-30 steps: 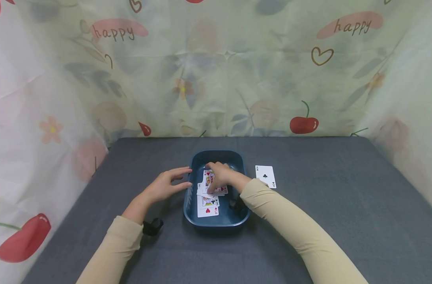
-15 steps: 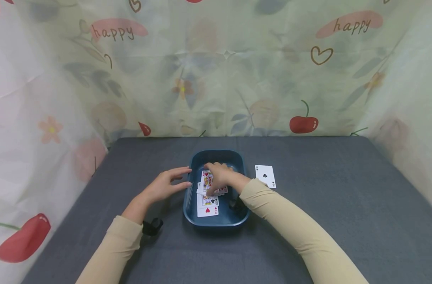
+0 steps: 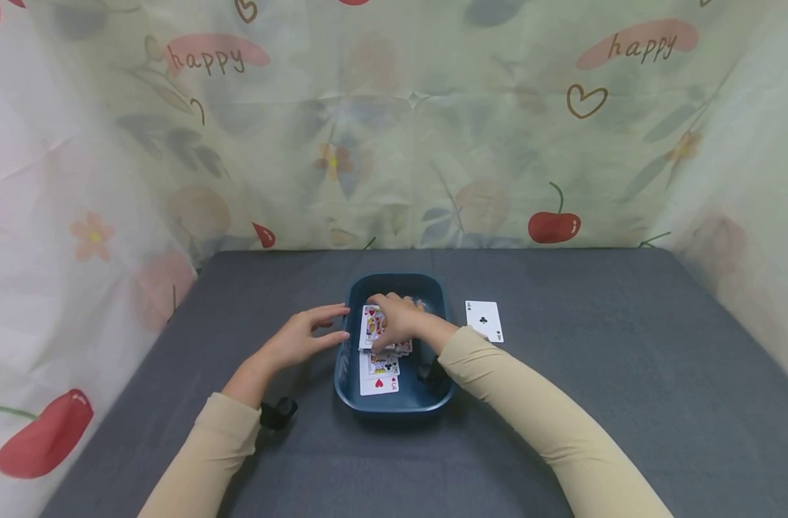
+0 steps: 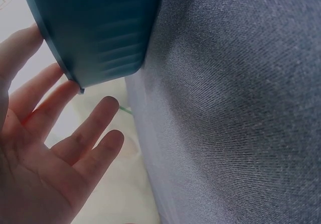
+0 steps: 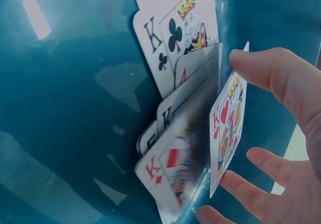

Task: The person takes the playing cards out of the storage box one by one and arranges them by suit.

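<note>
A dark blue plastic tray [image 3: 426, 399] stands mid-table with several overlapping playing cards in it. My right hand [image 3: 401, 320] reaches into it and pinches the king of hearts [image 5: 228, 126] between thumb and fingertips, the card tilted up on edge in the right wrist view. Beside it lean the king of diamonds [image 5: 155, 171], partly blurred, and the king of clubs [image 5: 173, 38]. Nearest the front lies a heart card [image 3: 379, 387]. My left hand [image 3: 298, 337] has its fingers extended, the tips right at the tray's left rim.
An ace of clubs [image 3: 483, 321] lies face up on the table, right of the tray and close to my right sleeve [image 3: 523, 403]. Grey cloth [image 3: 601, 345] covers the table. A patterned curtain [image 3: 394, 144] hangs behind it and at both sides.
My right hand has shifted slightly left inside the tray, and the king of hearts has moved left with it, toward the tray's left wall. The left hand stays in place.
</note>
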`<state>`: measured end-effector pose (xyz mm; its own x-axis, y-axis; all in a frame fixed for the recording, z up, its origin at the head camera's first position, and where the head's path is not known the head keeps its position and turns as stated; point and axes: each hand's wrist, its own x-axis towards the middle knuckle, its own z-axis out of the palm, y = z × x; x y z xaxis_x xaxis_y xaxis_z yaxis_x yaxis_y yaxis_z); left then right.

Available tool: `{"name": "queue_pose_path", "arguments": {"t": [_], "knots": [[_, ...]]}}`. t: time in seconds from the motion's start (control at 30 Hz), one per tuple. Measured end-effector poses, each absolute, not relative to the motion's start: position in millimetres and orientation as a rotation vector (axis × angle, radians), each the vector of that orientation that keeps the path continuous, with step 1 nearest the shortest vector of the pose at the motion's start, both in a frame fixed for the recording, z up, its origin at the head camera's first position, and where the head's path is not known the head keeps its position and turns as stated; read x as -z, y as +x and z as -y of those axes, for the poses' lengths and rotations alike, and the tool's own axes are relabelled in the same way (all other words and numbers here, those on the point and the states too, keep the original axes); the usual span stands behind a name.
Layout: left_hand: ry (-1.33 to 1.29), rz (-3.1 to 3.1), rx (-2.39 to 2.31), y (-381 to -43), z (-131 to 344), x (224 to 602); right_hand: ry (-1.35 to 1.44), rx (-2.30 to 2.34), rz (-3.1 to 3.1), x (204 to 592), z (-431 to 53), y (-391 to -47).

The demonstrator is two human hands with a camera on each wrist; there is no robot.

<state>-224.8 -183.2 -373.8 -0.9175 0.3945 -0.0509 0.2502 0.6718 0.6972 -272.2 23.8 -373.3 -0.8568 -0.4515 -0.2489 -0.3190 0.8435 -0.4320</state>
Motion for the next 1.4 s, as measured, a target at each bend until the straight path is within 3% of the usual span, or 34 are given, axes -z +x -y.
{"name": "queue_pose_path", "arguments": {"t": [0.67, 1.07, 1.4], "knots": [[0.518, -2.693, -1.068, -226.3, 182.8, 375.3, -0.674, 0.695, -2.663, 342.6, -39.5, -268.9], [0.476, -2.698, -1.066, -224.8, 180.5, 373.7, -0.84, 0.814, -2.712, 321.3, -80.4, -267.5], [0.476, -2.697, -1.074, -224.3, 181.6, 374.1, -0.726, 0.89, -2.762, 318.5, -116.1, -259.8]]}}
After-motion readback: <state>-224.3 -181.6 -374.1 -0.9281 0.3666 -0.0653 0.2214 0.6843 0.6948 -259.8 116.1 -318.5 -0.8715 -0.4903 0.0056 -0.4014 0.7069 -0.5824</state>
